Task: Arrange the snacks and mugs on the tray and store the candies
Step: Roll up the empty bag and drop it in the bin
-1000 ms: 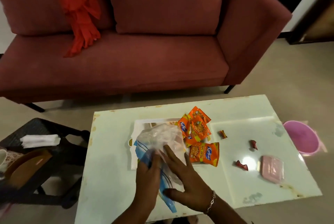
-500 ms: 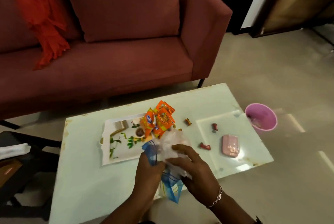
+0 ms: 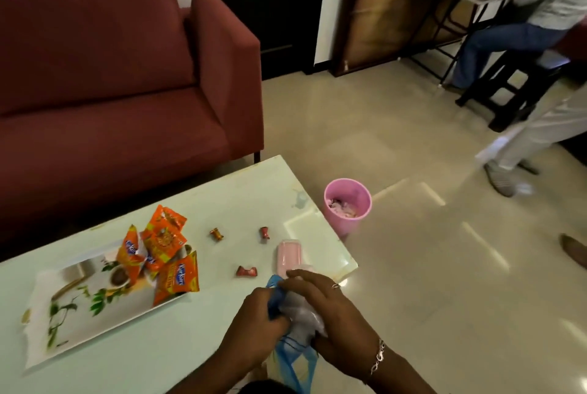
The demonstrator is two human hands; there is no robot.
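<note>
gripping one bag (image 3: 298,314), two hands, three candies (image 3: 216,233)

Four orange snack packets (image 3: 160,250), three wrapped candies (image 3: 246,271), one tray (image 3: 95,327), one pink bin (image 3: 347,205)

Both hands hid most of the crumpled clear-and-blue plastic bag (image 3: 300,314); the pink rectangular box (image 3: 288,255) near the table's right edge was partly covered.

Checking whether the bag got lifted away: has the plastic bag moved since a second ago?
Yes. The plastic bag has left the tray, moving right toward the pink box.
</note>
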